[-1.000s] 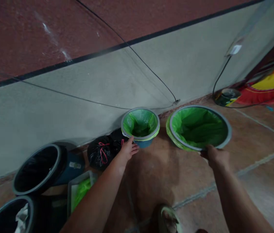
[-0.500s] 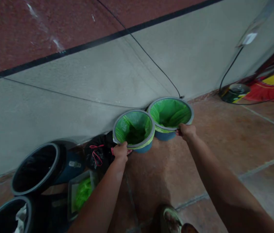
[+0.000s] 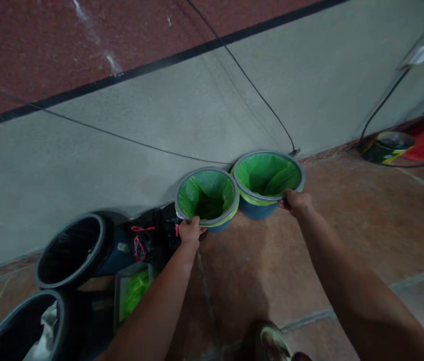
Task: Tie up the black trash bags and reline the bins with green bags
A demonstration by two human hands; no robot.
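Note:
Two blue trash bins with grey rims and green bag liners are side by side near the foot of the wall. My left hand (image 3: 190,230) grips the front rim of the left trash bin (image 3: 219,222), thumb over the edge. On the right trash bin (image 3: 259,210), my right hand (image 3: 296,201) is closed round the front right rim. The rims of the bins nearly touch. Something dark lies at the bottom of the left liner; its kind cannot be made out. The fingers below both rims are partly hidden.
Two larger dark bins (image 3: 101,235) stand at lower left, one holding white crumpled material (image 3: 44,333). Beside them are a black bag with red ties (image 3: 148,240) and a clear box (image 3: 120,286) of green plastic. Black cables (image 3: 249,80) hang along the wall. A tin (image 3: 387,146) sits at right.
The view has shifted a little, so the wall and the large bins appear displaced. Both hands keep their hold on the rims, and the right bin sits slightly farther right in view.

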